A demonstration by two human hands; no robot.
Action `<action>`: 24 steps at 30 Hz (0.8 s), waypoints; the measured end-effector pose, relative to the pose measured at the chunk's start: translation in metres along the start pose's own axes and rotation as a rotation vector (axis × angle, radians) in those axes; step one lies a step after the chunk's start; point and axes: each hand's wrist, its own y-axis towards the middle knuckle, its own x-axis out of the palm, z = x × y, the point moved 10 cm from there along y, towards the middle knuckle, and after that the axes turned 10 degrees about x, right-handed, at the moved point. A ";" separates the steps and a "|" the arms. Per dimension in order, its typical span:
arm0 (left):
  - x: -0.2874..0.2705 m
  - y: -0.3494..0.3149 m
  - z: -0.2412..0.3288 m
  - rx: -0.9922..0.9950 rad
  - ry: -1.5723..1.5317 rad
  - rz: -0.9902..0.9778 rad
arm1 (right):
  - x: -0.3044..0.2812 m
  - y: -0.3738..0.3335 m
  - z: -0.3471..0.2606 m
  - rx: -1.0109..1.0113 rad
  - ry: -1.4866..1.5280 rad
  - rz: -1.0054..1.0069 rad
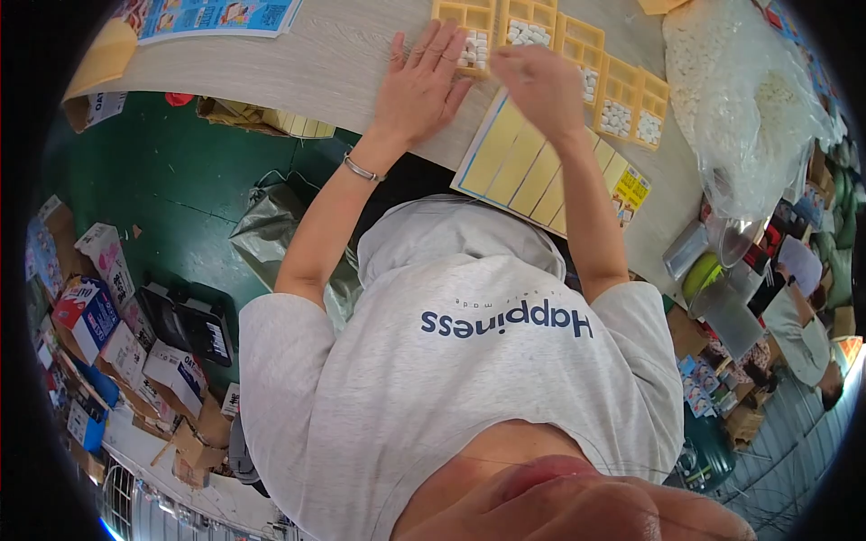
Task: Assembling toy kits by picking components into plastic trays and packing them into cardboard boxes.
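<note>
My left hand [419,95] lies with its fingers stretched out, the fingertips beside a yellow compartment tray [466,13] at the back of the table. Small white pieces [475,50] fill that tray's near compartment. To its right, my right hand [546,90] has its fingers curled together over the trays. It looks slightly blurred, and whatever its fingertips hold is hidden. More yellow trays [583,39] stand in a row running to the right, with white pieces [616,118] in their near compartments. Under my right wrist lies a flat yellow panelled card [530,171] at the table's front edge.
A clear plastic bag [735,108] full of white pieces rests at the table's right. Blue printed sheets [216,16] lie at the far left. Cardboard boxes [90,316] and a black crate [185,320] stand on the green floor. Another person [798,338] is at the far right.
</note>
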 end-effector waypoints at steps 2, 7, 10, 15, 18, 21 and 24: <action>-0.019 0.000 -0.007 -0.069 -0.229 0.214 | -0.053 0.000 0.034 0.213 0.304 0.066; 0.003 0.019 0.016 0.028 -0.033 -0.046 | -0.277 0.014 0.140 0.234 0.424 0.785; 0.009 0.024 0.015 0.031 -0.043 -0.100 | -0.394 0.036 0.215 0.280 -0.095 0.995; -0.008 0.025 0.005 -0.039 -0.279 0.025 | -0.419 0.100 0.323 0.691 -0.837 0.566; -0.029 0.024 -0.002 -0.161 -0.208 0.166 | -0.415 0.137 0.393 0.692 -0.966 0.390; 0.000 0.028 0.020 -0.031 0.060 -0.104 | -0.395 0.164 0.438 0.556 -0.943 0.218; 0.015 0.027 0.024 -0.019 0.009 -0.141 | -0.375 0.154 0.445 0.499 -1.113 0.053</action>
